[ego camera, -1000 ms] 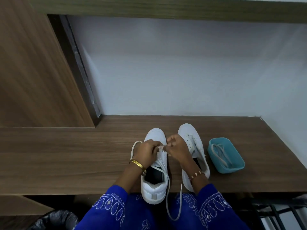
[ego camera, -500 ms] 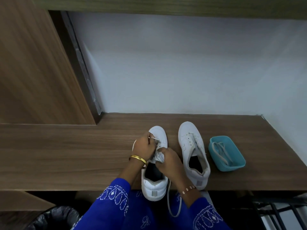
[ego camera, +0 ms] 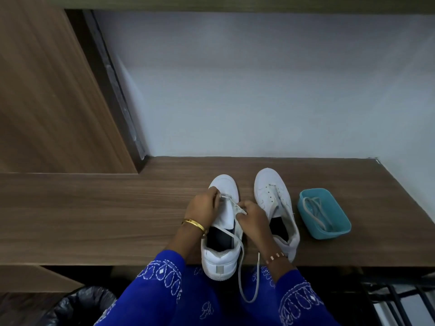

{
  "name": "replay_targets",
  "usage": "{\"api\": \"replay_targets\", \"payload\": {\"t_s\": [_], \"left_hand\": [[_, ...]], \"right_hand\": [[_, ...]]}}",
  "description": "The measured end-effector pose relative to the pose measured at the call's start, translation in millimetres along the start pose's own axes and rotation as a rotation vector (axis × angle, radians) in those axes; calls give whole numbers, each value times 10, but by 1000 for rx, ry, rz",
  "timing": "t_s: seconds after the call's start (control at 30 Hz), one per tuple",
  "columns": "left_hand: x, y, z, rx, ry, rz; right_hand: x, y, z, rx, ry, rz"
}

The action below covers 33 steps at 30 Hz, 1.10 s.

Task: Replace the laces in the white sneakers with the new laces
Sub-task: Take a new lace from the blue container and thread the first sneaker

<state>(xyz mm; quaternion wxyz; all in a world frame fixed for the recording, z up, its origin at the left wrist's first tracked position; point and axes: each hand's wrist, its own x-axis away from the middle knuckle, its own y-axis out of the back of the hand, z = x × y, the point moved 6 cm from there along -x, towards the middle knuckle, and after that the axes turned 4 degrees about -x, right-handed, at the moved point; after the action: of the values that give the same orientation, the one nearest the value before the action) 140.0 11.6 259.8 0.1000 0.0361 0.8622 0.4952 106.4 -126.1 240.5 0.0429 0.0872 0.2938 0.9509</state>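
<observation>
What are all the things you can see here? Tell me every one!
sneakers: 2, white, side by side on the desk; left sneaker under the hands, right sneaker beside it
lace: 1, white, runs from the left sneaker and hangs in a loop off the desk edge
tub: 1, teal, on the desk right of the sneakers
laces in the tub: white, count unclear
desk: 1, brown wood, against a pale wall
bin bag: 1, black, below the desk at lower left
bangle: 1, gold, left wrist
bracelet: 1, beaded, right wrist
sleeves: 2, blue with white stitching
left hand: pinches the lace
right hand: pinches the lace
</observation>
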Motion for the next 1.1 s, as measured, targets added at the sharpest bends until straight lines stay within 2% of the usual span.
{"api": "replay_targets", "payload": {"t_s": [0.2, 0.43, 0.6, 0.87, 1.0, 1.1], "left_hand": [[-148, -119, -179, -322, -76, 104], [-207, -129, -124, -328, -39, 163], [-217, -169, -73, -174, 15, 113], [-152, -282, 23, 209, 243, 61], [-49, -374, 147, 507, 389, 44], [-33, -398, 179, 581, 451, 43]], "right_hand": [[-10, 28, -121, -69, -48, 8], [-39, 18, -168, -102, -95, -57], [-32, 9, -162, -91, -100, -76], [-41, -1, -170, -93, -84, -73], [-33, 3, -189, -103, -89, -72], [-39, 4, -189, -110, -93, -72]]}}
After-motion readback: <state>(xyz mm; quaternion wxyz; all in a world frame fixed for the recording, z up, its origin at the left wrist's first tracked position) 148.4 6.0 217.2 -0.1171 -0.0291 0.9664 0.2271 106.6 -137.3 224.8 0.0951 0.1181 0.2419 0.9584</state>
